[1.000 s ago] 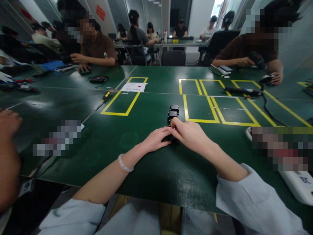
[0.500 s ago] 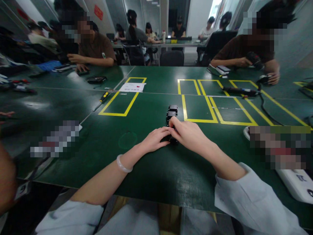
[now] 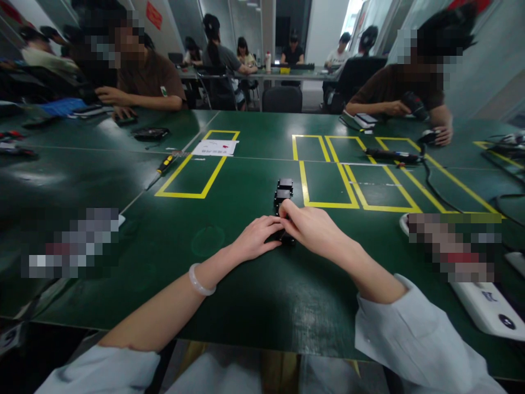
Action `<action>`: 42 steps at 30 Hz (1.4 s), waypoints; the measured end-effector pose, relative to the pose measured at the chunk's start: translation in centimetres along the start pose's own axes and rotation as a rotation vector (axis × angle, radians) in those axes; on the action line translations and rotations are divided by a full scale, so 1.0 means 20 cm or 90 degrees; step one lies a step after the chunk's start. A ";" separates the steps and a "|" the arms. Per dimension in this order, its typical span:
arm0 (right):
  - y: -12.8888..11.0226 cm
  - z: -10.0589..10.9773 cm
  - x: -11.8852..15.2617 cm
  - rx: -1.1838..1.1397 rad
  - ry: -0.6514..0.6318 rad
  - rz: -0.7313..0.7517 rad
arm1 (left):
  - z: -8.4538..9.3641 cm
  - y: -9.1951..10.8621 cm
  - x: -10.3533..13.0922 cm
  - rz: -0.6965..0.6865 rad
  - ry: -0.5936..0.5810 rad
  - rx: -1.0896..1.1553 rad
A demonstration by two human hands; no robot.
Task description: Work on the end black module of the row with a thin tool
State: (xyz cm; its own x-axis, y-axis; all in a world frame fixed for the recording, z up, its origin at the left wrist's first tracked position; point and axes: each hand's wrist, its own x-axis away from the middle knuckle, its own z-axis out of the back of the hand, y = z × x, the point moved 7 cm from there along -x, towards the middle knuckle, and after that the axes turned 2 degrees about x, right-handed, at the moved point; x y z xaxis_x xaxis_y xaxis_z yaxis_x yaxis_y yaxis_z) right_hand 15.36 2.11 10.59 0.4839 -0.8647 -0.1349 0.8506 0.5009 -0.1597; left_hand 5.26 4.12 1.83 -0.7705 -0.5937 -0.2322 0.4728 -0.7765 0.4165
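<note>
A black assembly of several box-like blocks [image 3: 284, 194] in a row lies on the green table in front of me. My left hand [image 3: 260, 236], with a pale bangle at the wrist, has its fingers and thumb around the near part of it. Bent over the assembly's middle from the right, my right hand [image 3: 307, 227] is closed in a pinch. Its fingertips meet those of my left hand, and what they hold, if anything, is hidden. The lowest black block shows just below the hands.
Yellow tape rectangles [image 3: 330, 205] mark the green table [image 3: 246, 323]. A yellow-black screwdriver [image 3: 164, 167] and a paper sheet [image 3: 216, 147] lie to the left. At right are a white device [image 3: 484, 306] and a black cylindrical tool [image 3: 391, 155] with a cable. Co-workers sit across.
The whole view has shifted slightly, so the table and its things appear a little further left. Both hands keep their hold at the black assembly, with hardly any visible finger movement.
</note>
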 end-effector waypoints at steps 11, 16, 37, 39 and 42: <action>0.00 -0.01 0.00 0.003 -0.004 -0.024 | -0.01 -0.01 0.00 0.008 0.009 0.000; 0.00 -0.02 0.00 0.003 -0.001 -0.031 | -0.01 0.00 0.00 -0.001 0.001 -0.017; 0.01 -0.01 -0.03 0.048 -0.008 -0.049 | 0.06 0.06 -0.06 -0.034 -0.125 -0.184; 0.02 -0.01 -0.03 0.052 -0.005 -0.054 | 0.06 0.06 -0.08 -0.038 -0.130 -0.209; 0.03 -0.01 -0.03 0.060 0.004 -0.049 | 0.06 0.06 -0.09 -0.045 -0.135 -0.236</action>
State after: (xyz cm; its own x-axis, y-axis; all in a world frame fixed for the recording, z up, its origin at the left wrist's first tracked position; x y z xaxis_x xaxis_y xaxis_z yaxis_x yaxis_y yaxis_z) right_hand 15.56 2.99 10.36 0.4149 -0.9003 -0.1316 0.9011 0.4266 -0.0774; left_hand 6.76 4.57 3.79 -0.8588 -0.5101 -0.0463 0.5079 -0.8598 0.0528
